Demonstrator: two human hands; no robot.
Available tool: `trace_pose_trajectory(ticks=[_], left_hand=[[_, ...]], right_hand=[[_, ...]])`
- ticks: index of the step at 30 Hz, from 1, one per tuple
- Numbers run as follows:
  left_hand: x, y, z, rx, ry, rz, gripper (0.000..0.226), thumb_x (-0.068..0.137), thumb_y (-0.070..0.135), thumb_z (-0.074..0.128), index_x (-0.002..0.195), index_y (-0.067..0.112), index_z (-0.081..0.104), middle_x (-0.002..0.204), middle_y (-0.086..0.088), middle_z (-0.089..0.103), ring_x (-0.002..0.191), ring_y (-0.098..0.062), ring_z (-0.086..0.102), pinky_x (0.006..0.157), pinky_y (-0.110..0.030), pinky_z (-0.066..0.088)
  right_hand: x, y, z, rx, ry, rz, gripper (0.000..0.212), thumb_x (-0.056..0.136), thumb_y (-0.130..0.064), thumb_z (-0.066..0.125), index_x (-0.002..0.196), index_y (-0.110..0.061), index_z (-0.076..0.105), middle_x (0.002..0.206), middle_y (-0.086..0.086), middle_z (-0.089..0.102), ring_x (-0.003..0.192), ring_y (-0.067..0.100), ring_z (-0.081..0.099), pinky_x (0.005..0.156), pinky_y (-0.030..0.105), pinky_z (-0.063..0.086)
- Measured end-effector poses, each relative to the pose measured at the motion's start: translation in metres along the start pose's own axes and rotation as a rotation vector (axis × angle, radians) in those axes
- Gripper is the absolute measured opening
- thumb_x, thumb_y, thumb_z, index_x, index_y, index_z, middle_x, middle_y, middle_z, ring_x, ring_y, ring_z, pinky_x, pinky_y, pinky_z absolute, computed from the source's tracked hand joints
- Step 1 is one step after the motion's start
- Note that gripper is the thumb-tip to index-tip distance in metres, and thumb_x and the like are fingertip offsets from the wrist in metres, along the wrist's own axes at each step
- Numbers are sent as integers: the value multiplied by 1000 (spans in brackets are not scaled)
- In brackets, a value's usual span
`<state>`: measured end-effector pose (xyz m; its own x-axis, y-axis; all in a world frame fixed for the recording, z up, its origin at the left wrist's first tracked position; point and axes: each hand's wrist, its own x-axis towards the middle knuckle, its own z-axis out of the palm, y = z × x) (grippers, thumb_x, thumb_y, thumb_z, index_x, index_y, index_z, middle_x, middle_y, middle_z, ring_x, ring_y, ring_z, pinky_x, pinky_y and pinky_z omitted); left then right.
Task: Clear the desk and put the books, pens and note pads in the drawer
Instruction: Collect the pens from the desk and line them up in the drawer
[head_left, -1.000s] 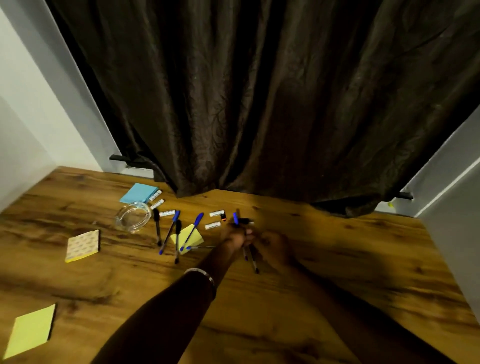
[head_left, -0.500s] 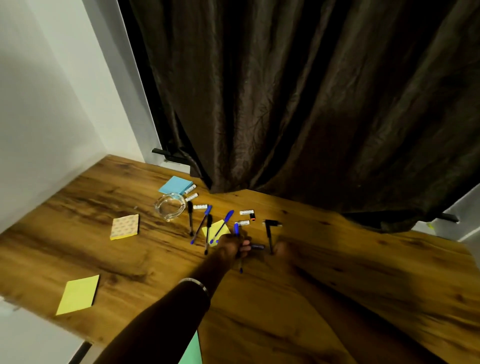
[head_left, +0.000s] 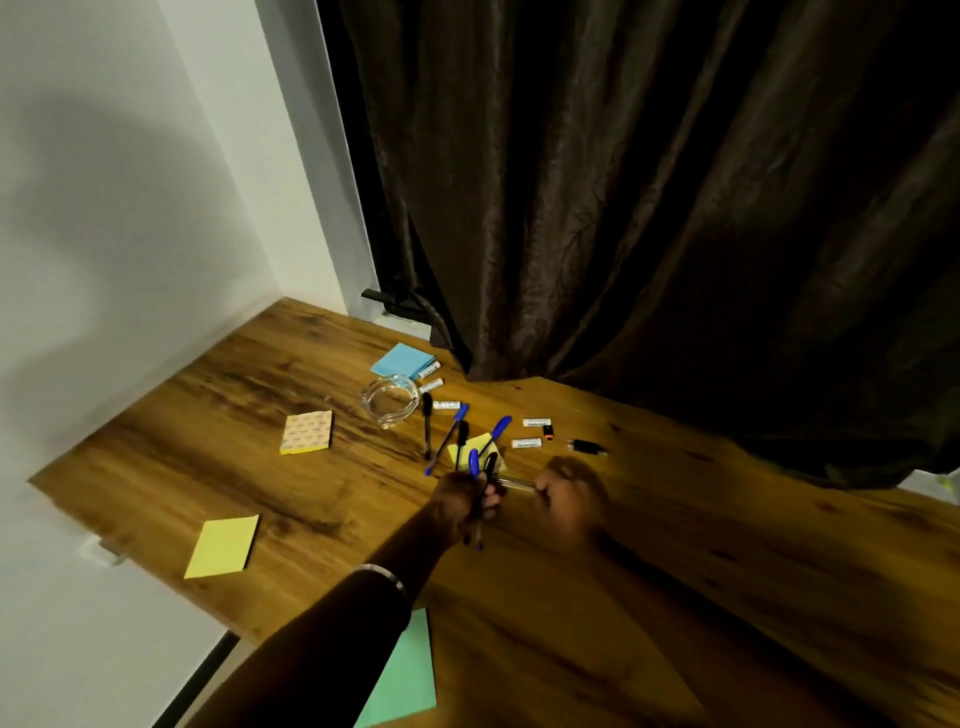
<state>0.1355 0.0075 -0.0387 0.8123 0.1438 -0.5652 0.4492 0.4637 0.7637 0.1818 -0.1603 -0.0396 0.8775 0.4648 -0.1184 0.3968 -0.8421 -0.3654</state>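
My left hand (head_left: 462, 501) is closed round a bunch of pens (head_left: 480, 483) with blue and black caps, held upright over the wooden desk (head_left: 675, 571). Beside it my right hand (head_left: 569, 496) is blurred, with its fingers at a clear pen (head_left: 514, 483) lying on the desk. More pens (head_left: 452, 431) lie behind on a small yellow note pad (head_left: 475, 447). Other note pads rest on the desk: a blue one (head_left: 402, 359), a patterned one (head_left: 306, 432), a yellow one (head_left: 223, 546) and a green one (head_left: 408, 675) near the front edge.
A glass ashtray (head_left: 389, 402) stands near the blue pad. Small white tubes (head_left: 527, 443) and a black and orange lighter (head_left: 547, 430) lie behind the pens, with a black object (head_left: 587, 447) to their right. A dark curtain (head_left: 649, 208) hangs behind the desk; a white wall (head_left: 104, 234) is at left.
The view has swung right and down, so the desk's left edge and a green pad now show. My left hand keeps its pens; my right hand has dropped to a clear pen on the desk.
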Motion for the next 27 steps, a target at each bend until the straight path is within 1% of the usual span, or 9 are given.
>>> trace_pose_trajectory(ticks=[2,4,8,11,15,18,21,24,27], left_hand=[[-4,0,-10,10,-22,20,29,100,9,28,78,10,46,65,-4,47,49,-13,47,46,-23,43],[-9,2,-17,36,-24,29,28,101,12,30,79,11,48,62,-2,49,51,-13,48,48,-23,44],[-15,4,-22,75,-73,58,23,103,12,28,93,4,47,60,-2,45,46,-12,44,42,-20,37],[-18,8,-25,90,-13,73,28,102,9,32,82,3,50,54,0,54,42,-9,48,38,-17,37],[-21,9,-25,151,76,91,29,101,10,38,79,3,56,54,0,63,41,-6,53,41,-16,40],[-22,6,-23,167,8,-8,30,101,13,35,92,6,62,68,-1,65,53,-9,56,47,-18,40],[-22,3,-19,154,-149,-146,26,101,13,32,107,9,57,80,-4,71,70,-17,63,56,-24,50],[-20,6,-19,172,-295,-212,30,102,20,29,99,11,57,84,-3,66,71,-15,65,65,-27,53],[-23,15,-31,168,-205,-220,33,103,23,32,94,9,60,76,-2,67,62,-11,64,64,-27,53]], right_hand=[[4,11,-1,-140,-4,35,38,95,-35,51,132,-26,49,141,4,42,131,24,41,104,33,39],[4,18,1,-219,-16,38,46,92,-31,55,137,-28,44,148,4,34,138,29,31,113,43,32],[3,28,8,-258,31,44,45,88,-16,57,131,-23,48,140,6,45,128,27,41,108,42,37],[0,36,7,-248,95,34,35,89,-16,55,124,-23,54,131,2,53,121,24,48,102,38,41],[-8,39,-5,22,110,-119,16,97,-23,49,92,-27,63,93,-10,57,88,3,52,82,20,44],[-7,29,-6,99,204,-346,60,85,-58,26,93,-18,70,88,-14,51,82,-1,44,71,9,29],[-4,4,-2,206,18,-345,17,94,-20,54,93,-16,71,86,-17,53,86,-2,46,77,20,32],[5,-22,2,326,-47,-321,15,90,-8,59,91,-18,70,94,-7,57,92,8,50,78,21,38],[12,-48,5,389,-36,-227,18,87,-7,62,95,-21,70,99,-6,62,95,10,56,82,25,45]])
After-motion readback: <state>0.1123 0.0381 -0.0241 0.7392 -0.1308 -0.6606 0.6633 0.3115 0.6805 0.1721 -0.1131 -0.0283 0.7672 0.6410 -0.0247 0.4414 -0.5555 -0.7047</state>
